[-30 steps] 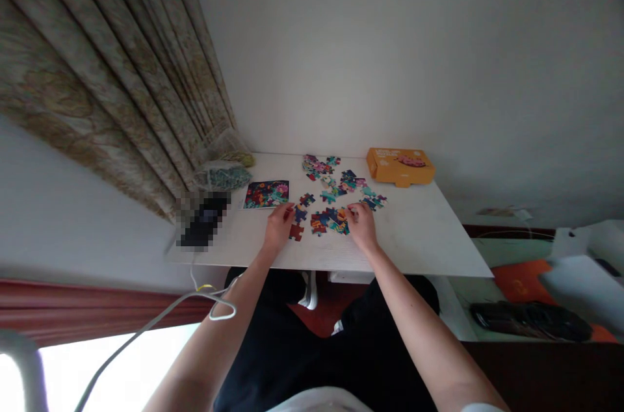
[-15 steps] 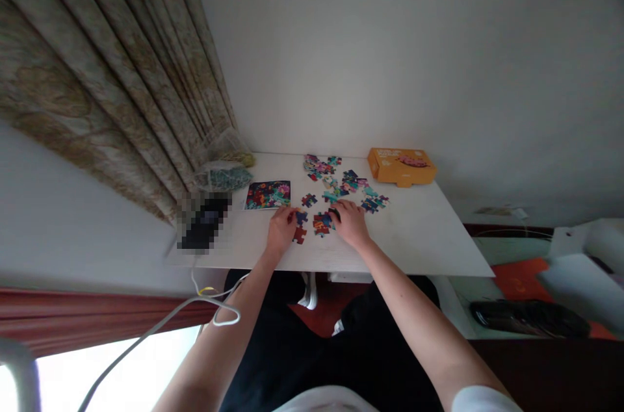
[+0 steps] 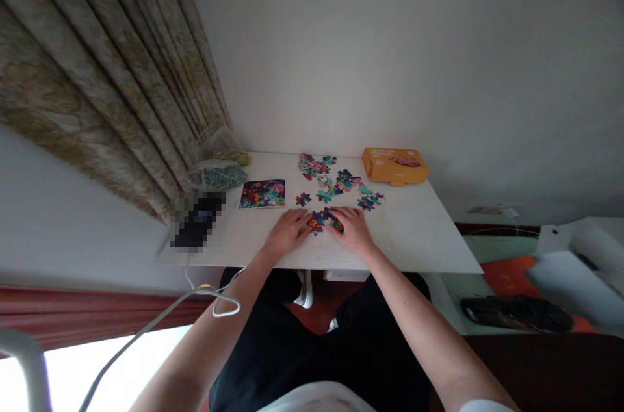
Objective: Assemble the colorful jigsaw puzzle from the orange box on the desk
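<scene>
A small joined group of jigsaw puzzle pieces, red, orange and dark blue, lies on the white table near its front edge. My left hand rests flat at the group's left side, fingers stretched out and touching its edge. From the right, my right hand reaches over the pieces with fingers spread, thumb apart from the forefinger; part of the group shows between them. Both hands cover some pieces. Just beyond the fingers sits a loose dark jigsaw piece. Behind the left hand lies a colourful picture card.
Several more jigsaw pieces are scattered toward the wall. An orange box stands at the back right. Clear bags with coloured contents and a blurred dark object occupy the left side. A white cable hangs at lower left.
My left hand has flattened out and now covers the left pieces that showed before. Both hands' fingers have spread over the group. The view has shifted slightly.
</scene>
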`<act>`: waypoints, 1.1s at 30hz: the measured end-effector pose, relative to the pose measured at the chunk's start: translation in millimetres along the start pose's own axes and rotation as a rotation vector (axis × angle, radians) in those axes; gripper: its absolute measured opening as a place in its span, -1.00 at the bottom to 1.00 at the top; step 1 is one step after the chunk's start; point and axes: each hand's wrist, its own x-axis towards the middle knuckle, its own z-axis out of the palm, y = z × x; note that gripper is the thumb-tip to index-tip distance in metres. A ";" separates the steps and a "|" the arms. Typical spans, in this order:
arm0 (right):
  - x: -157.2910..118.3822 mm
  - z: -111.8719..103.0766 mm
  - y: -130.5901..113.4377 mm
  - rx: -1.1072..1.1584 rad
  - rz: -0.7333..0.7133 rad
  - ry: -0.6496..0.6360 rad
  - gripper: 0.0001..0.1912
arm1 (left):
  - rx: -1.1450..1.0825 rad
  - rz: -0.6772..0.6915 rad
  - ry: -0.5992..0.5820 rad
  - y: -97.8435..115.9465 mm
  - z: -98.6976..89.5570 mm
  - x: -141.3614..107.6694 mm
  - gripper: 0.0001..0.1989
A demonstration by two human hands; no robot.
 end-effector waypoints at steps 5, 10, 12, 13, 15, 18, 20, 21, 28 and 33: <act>-2.8 2.0 7.3 -0.022 0.062 0.039 -0.66 | 0.013 -0.013 -0.067 -0.6 -0.8 -8.9 -0.59; -7.6 4.5 11.6 -0.088 0.157 0.081 -0.67 | 0.076 -0.009 -0.086 -6.8 -8.9 -23.6 -0.63; -8.5 5.0 10.1 -0.108 0.190 0.097 -0.66 | 0.107 -0.017 -0.083 -7.6 -12.1 -26.2 -0.64; -8.5 5.1 9.1 -0.117 0.198 0.104 -0.66 | 0.119 -0.025 -0.078 -7.1 -13.3 -26.2 -0.64; -8.0 4.4 7.4 -0.130 0.198 0.117 -0.67 | 0.128 -0.041 -0.066 -4.0 -14.6 -23.1 -0.65; -7.5 0.7 5.6 -0.143 0.155 0.142 -0.72 | 0.103 -0.047 -0.057 4.5 -12.4 -11.7 -0.64; -8.4 -2.7 2.0 -0.139 0.085 0.139 -0.74 | 0.081 -0.046 -0.059 10.0 -8.7 -2.5 -0.66; -9.4 -4.0 -1.4 -0.130 0.041 0.125 -0.75 | 0.071 -0.046 -0.060 11.8 -6.7 1.5 -0.68; -19.2 8.2 -45.9 -0.065 -0.089 -0.028 -0.70 | 0.013 0.014 -0.092 5.5 -0.6 5.9 -0.60; -17.3 18.2 -51.1 -0.064 0.034 -0.009 -0.67 | 0.069 -0.004 -0.091 6.4 1.9 2.7 -0.56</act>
